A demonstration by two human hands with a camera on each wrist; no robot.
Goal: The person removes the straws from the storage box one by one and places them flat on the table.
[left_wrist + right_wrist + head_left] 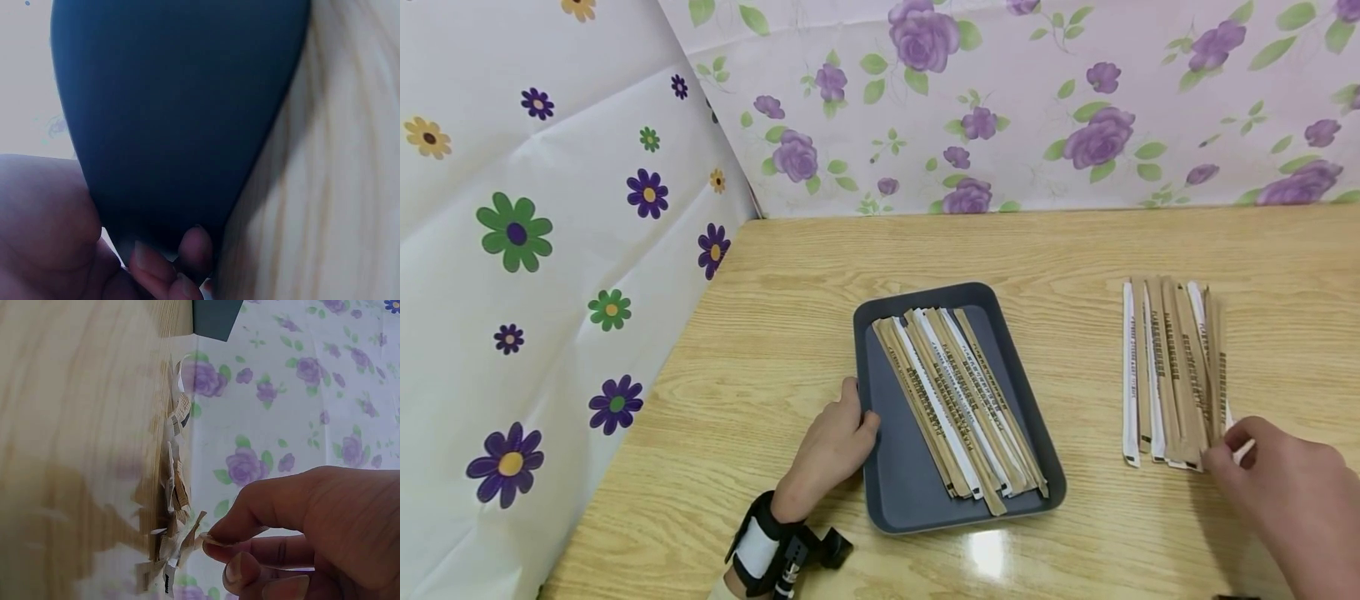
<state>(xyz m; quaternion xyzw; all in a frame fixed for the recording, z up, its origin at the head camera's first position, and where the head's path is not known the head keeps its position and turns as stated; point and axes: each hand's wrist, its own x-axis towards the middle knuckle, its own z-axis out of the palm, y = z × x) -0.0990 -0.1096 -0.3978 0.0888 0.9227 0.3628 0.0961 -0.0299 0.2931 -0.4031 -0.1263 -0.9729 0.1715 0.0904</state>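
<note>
My left hand (831, 446) grips the left side of a dark grey tray (898, 487), its thumb over the rim. In the left wrist view, curled fingertips (195, 250) show at the tray's underside. Several slim paper-wrapped sticks (955, 400), brown and white with dark print, lie slanted in the tray. To the right, a loose bundle of similar sticks (1168, 375) lies on the table. At the bundle's near right corner, my right hand (1288, 479) pinches the end of one paper-wrapped stick (217, 540) between thumb and forefinger.
The wood-grain table (767, 333) ends at a wall covering with purple flowers (925, 37) at the back. A white covering with coloured flowers (516, 233) hangs along the left. Bare table lies between tray and bundle. A wrist camera (835, 547) is strapped to the left wrist.
</note>
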